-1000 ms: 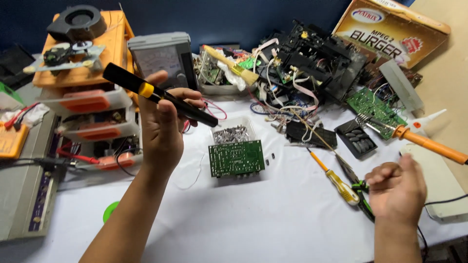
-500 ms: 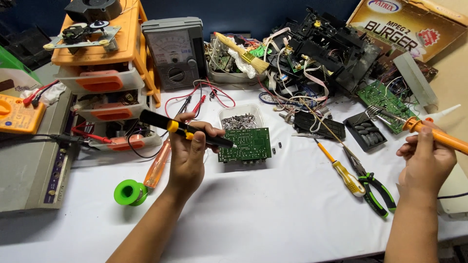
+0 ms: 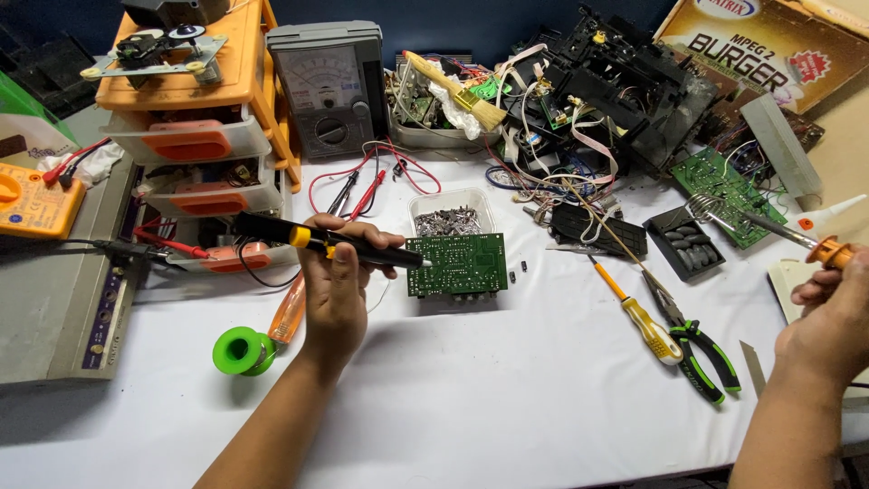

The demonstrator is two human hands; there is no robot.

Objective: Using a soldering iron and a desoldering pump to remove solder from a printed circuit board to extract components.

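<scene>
A black desoldering pump [image 3: 326, 241] with a yellow ring is lying across the centre-left of the frame, its pale tip touching the left edge of a green circuit board [image 3: 457, 264] that is sitting on the white worktop [image 3: 507, 398]. The left hand [image 3: 339, 281] is closing its fingers around the pump's barrel. At the right edge, the right hand [image 3: 828, 317] is curling around the orange handle of a soldering iron [image 3: 797, 240], whose metal shaft is pointing up-left into a coiled wire stand [image 3: 706, 208]. Just behind the board a clear tray of small parts [image 3: 450, 217] is sitting. A green solder spool [image 3: 240, 350] is lying lower left, and a yellow-handled screwdriver [image 3: 638, 312] and green-handled pliers [image 3: 692, 340] are resting between the hands.
</scene>
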